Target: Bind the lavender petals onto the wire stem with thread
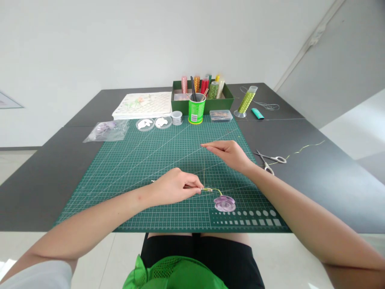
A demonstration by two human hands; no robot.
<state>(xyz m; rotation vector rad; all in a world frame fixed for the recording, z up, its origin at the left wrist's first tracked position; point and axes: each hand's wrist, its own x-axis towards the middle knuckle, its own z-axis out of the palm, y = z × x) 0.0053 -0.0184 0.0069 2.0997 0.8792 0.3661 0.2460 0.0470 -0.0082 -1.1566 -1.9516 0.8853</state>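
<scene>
My left hand is closed around a thin stick whose light end pokes out behind it on the left. From the fingertips a wrapped green-yellow stem emerges to the right and bends down to a purple flower, which hangs low over the green cutting mat. Above and to the right, the fingers of my right hand are pinched on a fine thread. It runs taut, nearly upright, down to the stem at my left fingertips. What lies inside my left palm is hidden.
Scissors and a loose thread lie right of the mat. Behind stand a green can, a box of thread spools, a yellow-green spool and a teal object. Small dishes and a plastic bag sit back left.
</scene>
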